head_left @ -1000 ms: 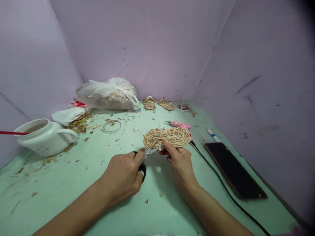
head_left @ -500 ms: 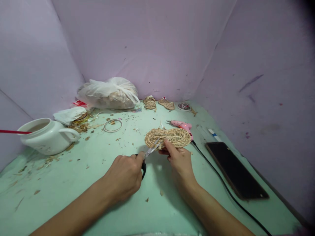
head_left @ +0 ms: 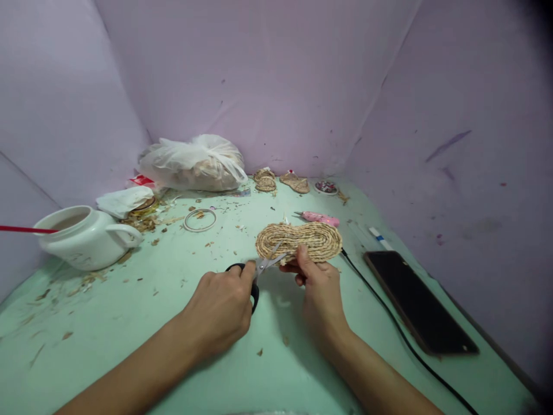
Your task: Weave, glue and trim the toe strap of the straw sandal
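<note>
My left hand [head_left: 220, 308] is closed round the black handles of a pair of scissors [head_left: 259, 271], whose blades point up and right onto the near edge of a woven straw sole [head_left: 302, 239]. My right hand [head_left: 317, 282] pinches that sole at its near edge, thumb on top, and holds it just above the green table [head_left: 129, 323]. The scissor blades are slightly parted at the sole's rim.
A pink glue gun [head_left: 322, 218] lies behind the sole, its black cord [head_left: 389, 323] running to the lower right. A dark phone [head_left: 421, 302] and a pen [head_left: 380, 236] lie right. A white pot [head_left: 84, 237], a ring [head_left: 199, 219], a plastic bag [head_left: 194, 164] and small straw sandals [head_left: 280, 181] stand left and back.
The sole and my right hand have shifted slightly to the right. The scissors stay at the sole's near edge, with the handles a little more apart.
</note>
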The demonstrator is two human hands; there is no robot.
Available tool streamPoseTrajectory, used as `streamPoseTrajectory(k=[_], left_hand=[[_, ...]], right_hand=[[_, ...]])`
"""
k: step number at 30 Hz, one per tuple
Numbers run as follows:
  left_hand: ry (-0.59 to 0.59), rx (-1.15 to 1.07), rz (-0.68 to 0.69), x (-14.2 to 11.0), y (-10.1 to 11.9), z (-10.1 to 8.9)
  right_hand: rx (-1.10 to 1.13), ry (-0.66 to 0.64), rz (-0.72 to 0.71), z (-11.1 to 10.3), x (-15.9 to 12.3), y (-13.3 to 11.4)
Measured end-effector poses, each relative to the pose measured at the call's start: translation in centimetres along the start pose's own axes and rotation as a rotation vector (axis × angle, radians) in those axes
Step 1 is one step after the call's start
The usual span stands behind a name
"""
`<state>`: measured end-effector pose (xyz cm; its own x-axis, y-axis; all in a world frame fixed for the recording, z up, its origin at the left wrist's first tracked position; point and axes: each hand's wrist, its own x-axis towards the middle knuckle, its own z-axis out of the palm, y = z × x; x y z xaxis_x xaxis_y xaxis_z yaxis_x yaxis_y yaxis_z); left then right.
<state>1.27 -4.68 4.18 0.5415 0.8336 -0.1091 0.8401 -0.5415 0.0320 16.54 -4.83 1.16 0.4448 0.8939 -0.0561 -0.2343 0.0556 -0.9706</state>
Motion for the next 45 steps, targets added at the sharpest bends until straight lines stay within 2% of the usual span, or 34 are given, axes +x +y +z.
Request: streamPoseTrajectory(k=[9,15,29,32,34,36,38,40,42,45], left_hand=[[-0.034,-0.026,0.035,0.2,0.0,-0.1],[-0.001,0.02,-0.001,0.5,0.1,-0.7],[-0.039,-0.008,0.05,0.4,0.2,0.4],[-0.002,-0.051,0.063,0.4,-0.1,0.6],[0.077,-0.144,0.046,0.4,-0.8,0.6],[0.203,-0.33,-0.034,0.6,-1.8,0.5],[0.344,-0.59,-0.188,1.0,-2.9,0.2],[0.427,-0.913,-0.323,1.5,-3.9,0.0],[0.419,-1.211,-0.392,1.9,-4.3,-0.2],[0.34,-1.501,-0.398,2.4,-4.1,0.0]], right_hand=[[0.076,0.023,0.089,0.3,0.3,-0.1],[0.043,-0.007,0.044,0.3,-0.1,0.0],[0.061,0.041,0.054,0.3,-0.1,-0.1],[0.031,0.046,0.051,0.2,0.0,-0.2],[0.038,0.057,0.065,0.1,0.2,-0.2],[0.067,0.073,0.115,0.1,0.5,-0.2],[0.102,0.067,0.198,0.1,0.8,-0.2],[0.121,0.029,0.265,0.0,0.9,-0.2],[0.124,-0.042,0.294,0.0,0.9,-0.1],[0.065,-0.172,0.314,0.0,0.7,0.1]])
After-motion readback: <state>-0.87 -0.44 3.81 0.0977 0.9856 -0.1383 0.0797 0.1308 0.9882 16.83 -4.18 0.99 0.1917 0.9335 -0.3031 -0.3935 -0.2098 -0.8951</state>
